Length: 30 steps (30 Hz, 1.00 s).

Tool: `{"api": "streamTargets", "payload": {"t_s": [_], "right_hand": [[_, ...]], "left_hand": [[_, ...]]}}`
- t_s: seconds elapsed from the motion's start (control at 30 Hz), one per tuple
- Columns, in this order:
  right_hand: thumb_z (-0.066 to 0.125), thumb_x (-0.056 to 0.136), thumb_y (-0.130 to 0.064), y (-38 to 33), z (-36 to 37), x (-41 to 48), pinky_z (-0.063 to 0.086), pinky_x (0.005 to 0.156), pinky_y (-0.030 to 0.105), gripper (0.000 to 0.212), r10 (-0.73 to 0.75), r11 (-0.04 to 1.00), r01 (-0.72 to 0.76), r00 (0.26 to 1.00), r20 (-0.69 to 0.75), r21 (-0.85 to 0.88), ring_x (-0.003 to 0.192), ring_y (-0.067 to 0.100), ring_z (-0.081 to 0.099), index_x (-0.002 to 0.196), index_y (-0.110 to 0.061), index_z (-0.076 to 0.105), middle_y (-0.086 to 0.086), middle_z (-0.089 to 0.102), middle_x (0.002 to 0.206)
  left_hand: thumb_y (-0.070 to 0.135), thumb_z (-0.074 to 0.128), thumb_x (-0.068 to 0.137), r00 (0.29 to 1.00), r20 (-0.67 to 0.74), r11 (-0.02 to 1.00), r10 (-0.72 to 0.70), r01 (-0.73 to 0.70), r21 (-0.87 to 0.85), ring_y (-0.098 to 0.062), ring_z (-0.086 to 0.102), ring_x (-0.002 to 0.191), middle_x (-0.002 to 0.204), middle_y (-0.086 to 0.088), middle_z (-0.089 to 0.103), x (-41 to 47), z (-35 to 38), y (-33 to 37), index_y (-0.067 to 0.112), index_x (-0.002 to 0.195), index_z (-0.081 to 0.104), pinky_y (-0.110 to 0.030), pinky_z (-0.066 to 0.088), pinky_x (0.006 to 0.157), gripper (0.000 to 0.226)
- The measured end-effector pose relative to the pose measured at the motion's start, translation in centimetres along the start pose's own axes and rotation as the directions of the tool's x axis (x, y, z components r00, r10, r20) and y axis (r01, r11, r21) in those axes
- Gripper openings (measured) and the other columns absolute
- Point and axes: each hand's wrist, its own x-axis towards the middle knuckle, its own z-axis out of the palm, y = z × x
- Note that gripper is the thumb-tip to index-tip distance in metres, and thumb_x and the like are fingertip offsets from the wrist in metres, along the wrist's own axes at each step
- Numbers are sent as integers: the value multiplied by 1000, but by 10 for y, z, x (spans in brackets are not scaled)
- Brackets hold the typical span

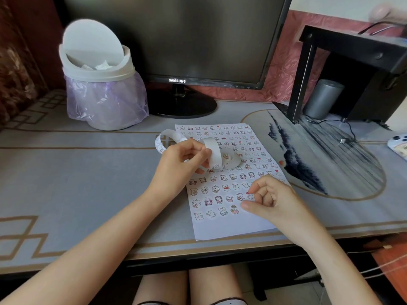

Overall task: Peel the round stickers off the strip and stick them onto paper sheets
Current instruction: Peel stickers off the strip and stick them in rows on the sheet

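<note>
Pressing a sticker (250,196) onto the paper sheet (231,225) with our right hand (271,199), fingers curled, holding nothing; left hand (182,164) grip pinches the strip (214,154); next we peel another.

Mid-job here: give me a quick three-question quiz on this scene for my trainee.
1. True or false: the left hand holds the curled sticker strip above the paper sheet.
2. Where is the right hand? A) in the bin B) at the sheet's near right part C) on the monitor
3. Fill in: the bin stands to the ___ of the monitor.

Key: 1 true; 2 B; 3 left
</note>
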Motion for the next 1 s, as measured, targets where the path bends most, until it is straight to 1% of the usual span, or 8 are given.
{"api": "streamTargets", "payload": {"t_s": [0.07,0.23,0.33,0.43,0.63,0.8,0.93,1.0], "right_hand": [[79,73,-19,1,-2,0,40,63,22,24,-3,1000,4,1000,25,-21,56,5,42,84,-28,59,-15,53,64],[75,77,-13,1,-8,1,41,66,24,23,-5,998,9,997,73,-57,57,4,45,87,-27,60,-9,55,72],[73,79,-17,4,-5,2,41,67,25,21,-9,999,10,999,34,-49,57,3,45,86,-30,59,-9,54,73],[78,74,-25,5,-2,2,41,65,25,22,2,1000,-2,1000,8,-7,57,5,44,83,-33,59,-9,54,71],[70,82,-19,3,1,7,41,65,28,19,-13,995,12,1000,-13,-95,53,1,45,82,-32,58,-8,57,74],[69,83,-21,-11,0,19,44,64,30,13,-73,997,72,993,-95,-19,63,11,54,77,-30,61,-8,62,73],[71,82,-18,-30,5,30,46,71,18,12,-173,981,183,976,-133,65,73,2,60,83,-27,63,-13,67,79],[73,81,-18,-36,11,35,46,73,17,12,-215,972,225,967,-135,66,83,2,62,88,-24,64,-14,69,85]], "left_hand": [[16,58,93,1000,1,1000,-2,2,0,-7,65,68,73,-3,68,0,0,0,12,80,64,-17,53,64,15],[16,59,93,1000,2,1000,-6,6,-4,-7,65,68,73,-4,68,0,0,0,13,79,64,-18,53,64,15],[16,58,93,1000,-2,1000,-12,12,-10,-7,65,68,74,-6,69,0,0,0,12,79,64,-18,53,63,15],[16,58,93,1000,-2,1000,-12,12,-8,-8,65,68,75,-7,69,0,1,0,11,80,64,-18,54,63,15],[15,57,94,1000,-3,1000,6,-6,-23,-6,64,66,72,-4,67,0,1,1,10,81,63,-19,55,63,15],[15,55,95,1000,-3,998,18,-18,-52,-10,63,67,71,-5,67,1,0,-1,8,83,61,-25,56,64,15],[15,55,95,999,-1,998,33,-33,-61,-10,63,66,70,-5,66,1,0,-1,8,82,60,-23,54,62,15],[14,55,95,999,-3,997,46,-46,-63,-10,63,66,70,-4,66,1,0,0,7,83,60,-23,54,62,15]]}}
